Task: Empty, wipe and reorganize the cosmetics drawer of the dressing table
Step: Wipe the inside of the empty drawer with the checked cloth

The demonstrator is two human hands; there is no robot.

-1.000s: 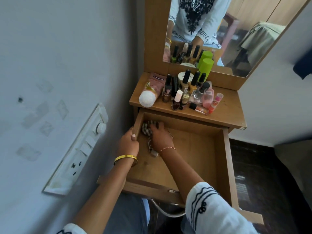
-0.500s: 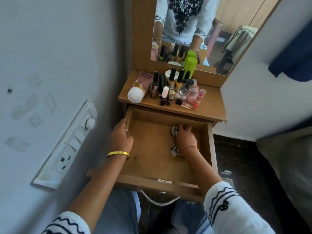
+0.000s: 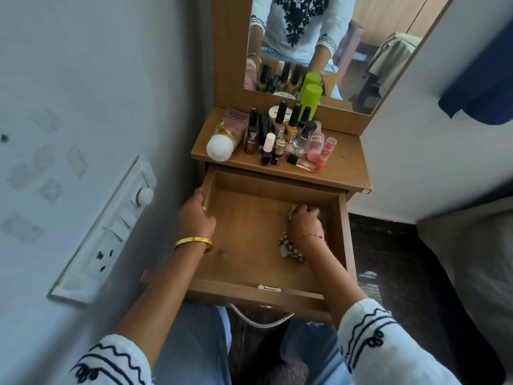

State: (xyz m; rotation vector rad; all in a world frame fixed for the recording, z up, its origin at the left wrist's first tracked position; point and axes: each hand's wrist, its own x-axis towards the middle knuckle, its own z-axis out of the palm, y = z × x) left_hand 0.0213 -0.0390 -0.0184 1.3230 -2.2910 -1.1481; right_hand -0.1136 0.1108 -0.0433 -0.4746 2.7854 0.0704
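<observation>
The wooden drawer point(image 3: 249, 290) of the dressing table stands pulled out, with nothing in it but a patterned black-and-white cloth point(image 3: 288, 247). My right hand point(image 3: 305, 223) presses that cloth onto the drawer floor at the back right, and most of the cloth is hidden under the hand and wrist. My left hand point(image 3: 195, 215) grips the drawer's left wall. Several cosmetics stand crowded on the table top point(image 3: 344, 168): nail polish bottles point(image 3: 266, 151), a pink tube with a white cap point(image 3: 224, 138), a green can point(image 3: 311, 100) and pink lip balms point(image 3: 323, 157).
A mirror point(image 3: 361, 51) rises behind the table top. A white switch panel point(image 3: 108, 234) is on the wall to the left. A bed edge point(image 3: 472, 259) lies at the right over a dark floor. The drawer's metal handle point(image 3: 261, 319) hangs over my knees.
My right hand has swept the cloth from the drawer's back left corner across to its back right side. My left hand has stayed on the left wall.
</observation>
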